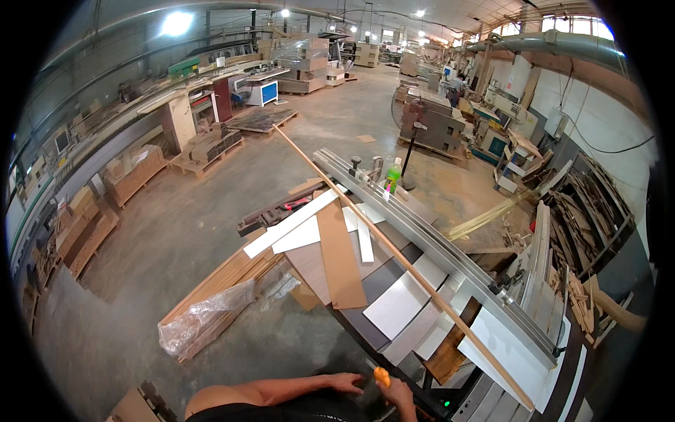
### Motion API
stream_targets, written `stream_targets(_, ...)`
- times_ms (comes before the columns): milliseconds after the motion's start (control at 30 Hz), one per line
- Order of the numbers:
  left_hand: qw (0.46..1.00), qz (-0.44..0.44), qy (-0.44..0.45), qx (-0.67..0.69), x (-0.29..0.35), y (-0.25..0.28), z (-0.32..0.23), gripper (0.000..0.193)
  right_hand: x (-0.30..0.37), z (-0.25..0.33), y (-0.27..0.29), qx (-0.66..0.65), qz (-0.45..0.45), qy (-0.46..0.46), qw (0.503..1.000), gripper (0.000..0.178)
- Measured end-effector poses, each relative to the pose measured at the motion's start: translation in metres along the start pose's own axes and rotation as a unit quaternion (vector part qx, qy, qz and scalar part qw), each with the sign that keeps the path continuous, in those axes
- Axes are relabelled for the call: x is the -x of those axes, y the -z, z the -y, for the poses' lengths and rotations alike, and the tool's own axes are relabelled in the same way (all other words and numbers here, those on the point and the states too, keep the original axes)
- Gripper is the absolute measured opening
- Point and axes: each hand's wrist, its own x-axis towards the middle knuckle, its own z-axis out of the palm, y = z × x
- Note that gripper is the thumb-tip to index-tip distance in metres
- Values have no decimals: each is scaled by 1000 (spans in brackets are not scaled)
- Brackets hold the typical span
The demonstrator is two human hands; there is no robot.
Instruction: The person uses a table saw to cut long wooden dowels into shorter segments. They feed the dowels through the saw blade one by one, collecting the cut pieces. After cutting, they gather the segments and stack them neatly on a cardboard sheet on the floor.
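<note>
My right hand (399, 395), low in the view, is closed around a tool with an orange handle (382, 376); its thin far end is too small to make out. Beside it, my left hand (346, 382) has its fingers stretched out and holds nothing. Both hands are at the near side of a work table strewn with boards. A long thin wooden strip (394, 250) lies diagonally across it. Under and beside the strip are white panels (397, 306), a brown board (339, 253) and narrow white strips (295, 224).
A long metal rail (436, 246) runs along the table's far side, with a green bottle (393, 174) by it. Plastic-wrapped wooden strips (211, 309) lie on the floor at left. Scrap boards (587, 218) lean at right. A stand fan (413, 141) stands beyond.
</note>
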Motion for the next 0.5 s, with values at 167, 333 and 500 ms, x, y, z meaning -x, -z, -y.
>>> stream_targets(167, 951, -241, -191, 21, -25, 4, -86, 96, -8, 39, -5, -381, -259, 115, 880, 49)
stream_targets(333, 909, -381, -133, -106, -17, 25, -130, 79, 19, 44, 11, -594, -167, 150, 773, 36)
stream_targets(500, 939, -280, -198, 42, -1, 48, -137, 49, 48, 43, 2, -482, -241, 251, 804, 34)
